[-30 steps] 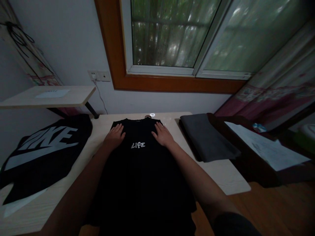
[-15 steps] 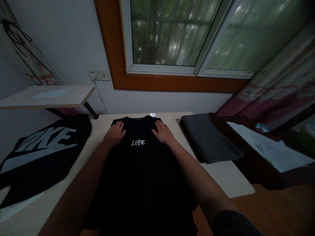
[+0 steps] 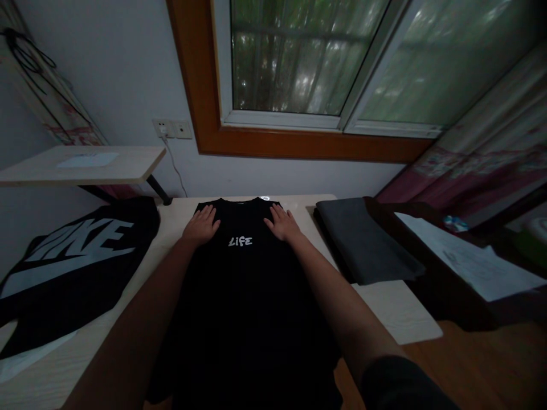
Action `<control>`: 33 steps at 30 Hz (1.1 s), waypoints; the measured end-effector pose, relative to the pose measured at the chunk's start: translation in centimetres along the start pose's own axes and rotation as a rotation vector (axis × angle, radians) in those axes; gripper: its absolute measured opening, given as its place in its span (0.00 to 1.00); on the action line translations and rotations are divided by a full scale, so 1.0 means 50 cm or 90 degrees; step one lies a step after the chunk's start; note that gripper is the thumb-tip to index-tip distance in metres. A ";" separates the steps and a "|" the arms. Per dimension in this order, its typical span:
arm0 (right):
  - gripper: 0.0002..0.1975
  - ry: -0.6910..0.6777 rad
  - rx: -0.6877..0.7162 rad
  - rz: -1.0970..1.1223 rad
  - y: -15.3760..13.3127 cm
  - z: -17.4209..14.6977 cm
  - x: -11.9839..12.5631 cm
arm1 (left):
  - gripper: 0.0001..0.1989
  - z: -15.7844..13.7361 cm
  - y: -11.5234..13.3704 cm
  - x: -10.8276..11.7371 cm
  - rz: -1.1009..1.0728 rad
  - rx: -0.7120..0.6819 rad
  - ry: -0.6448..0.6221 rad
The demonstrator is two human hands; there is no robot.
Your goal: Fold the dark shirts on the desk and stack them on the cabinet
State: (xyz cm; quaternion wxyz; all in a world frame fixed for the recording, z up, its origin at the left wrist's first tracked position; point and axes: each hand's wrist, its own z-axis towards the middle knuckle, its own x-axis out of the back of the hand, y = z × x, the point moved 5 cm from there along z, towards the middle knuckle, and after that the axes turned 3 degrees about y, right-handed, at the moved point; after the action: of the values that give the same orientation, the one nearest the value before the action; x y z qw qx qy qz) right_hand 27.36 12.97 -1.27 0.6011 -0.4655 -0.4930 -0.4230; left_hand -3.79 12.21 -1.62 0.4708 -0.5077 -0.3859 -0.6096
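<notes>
A black shirt (image 3: pixel 252 296) with small white lettering on its chest lies spread over the table, its neckline toward the wall and its lower end over the front edge. On its left shoulder area my left hand (image 3: pixel 202 225) rests flat, fingers stretched out. My right hand (image 3: pixel 284 223) lies the same way on the opposite shoulder area. Both palms face down, and neither hand grips the fabric.
A black garment with large grey lettering (image 3: pixel 81 256) lies at the left, below a raised wooden shelf (image 3: pixel 38 164). Folded dark grey fabric (image 3: pixel 363 239) sits on the right of the table (image 3: pixel 401 319). A wall socket (image 3: pixel 173 129) with a cable and a window are behind.
The lettering and the shirt's neck edge have shifted slightly toward the wall. My hands remain flat on the shoulders, moved only a little forward.
</notes>
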 end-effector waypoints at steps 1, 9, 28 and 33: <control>0.39 0.001 0.000 -0.001 0.000 0.000 0.000 | 0.35 0.001 -0.001 -0.002 -0.001 0.000 -0.004; 0.39 -0.016 -0.016 -0.001 0.009 0.019 -0.002 | 0.35 0.016 -0.009 -0.007 -0.008 -0.005 -0.010; 0.39 -0.004 -0.012 -0.007 0.016 0.033 -0.005 | 0.35 0.018 -0.008 0.001 -0.019 -0.009 -0.024; 0.40 -0.006 -0.011 -0.004 0.016 0.032 -0.005 | 0.33 0.012 -0.007 0.016 -0.039 -0.036 0.039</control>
State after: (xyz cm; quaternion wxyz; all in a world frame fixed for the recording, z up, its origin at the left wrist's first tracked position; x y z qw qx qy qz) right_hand 27.80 14.71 -1.49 0.5933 -0.4710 -0.4935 -0.4273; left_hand -4.02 12.71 -0.74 0.4489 -0.4898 -0.3697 -0.6495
